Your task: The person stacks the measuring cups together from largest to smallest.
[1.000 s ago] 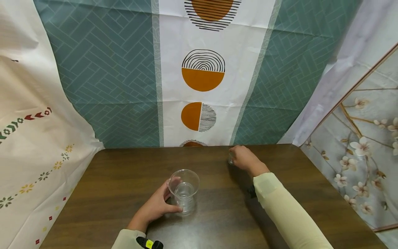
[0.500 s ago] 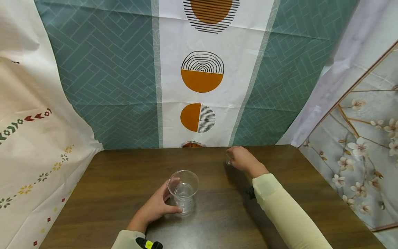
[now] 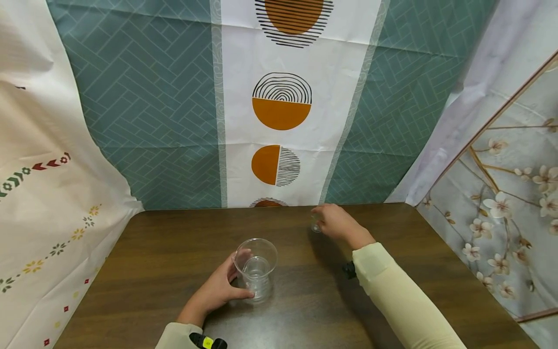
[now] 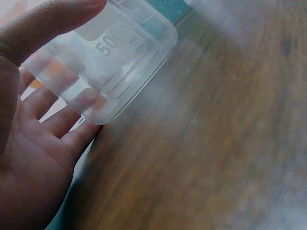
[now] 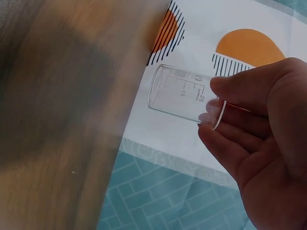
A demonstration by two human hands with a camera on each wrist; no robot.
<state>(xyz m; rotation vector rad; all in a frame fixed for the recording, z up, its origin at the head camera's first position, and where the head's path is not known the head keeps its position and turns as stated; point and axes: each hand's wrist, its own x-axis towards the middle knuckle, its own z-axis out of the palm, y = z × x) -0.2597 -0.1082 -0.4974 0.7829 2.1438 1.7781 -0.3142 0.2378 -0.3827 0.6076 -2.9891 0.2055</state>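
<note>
My left hand (image 3: 218, 290) holds a large clear beaker (image 3: 265, 286) near the middle of the table, thumb on one side and fingers on the other. A "500" mark is printed on the wall of this large beaker (image 4: 112, 43) in the left wrist view. Inside it shows a smaller clear ring; I cannot tell whether that is a nested vessel. Farther back on the right, my right hand (image 3: 339, 224) pinches a small clear beaker by its rim. Scale marks of 15 and 25 show on the small beaker (image 5: 180, 96) in the right wrist view. Whether its base touches the table is unclear.
The brown wooden table (image 3: 174, 252) has rounded back corners. A teal and white patterned cloth (image 3: 174, 121) hangs right behind its far edge. A cream cloth (image 3: 52, 194) hangs on the left, and a flowered panel (image 3: 501, 232) on the right.
The right hand has moved slightly to the left with the small beaker. The left hand and the large beaker have stayed in place. The head view has shifted a little.
</note>
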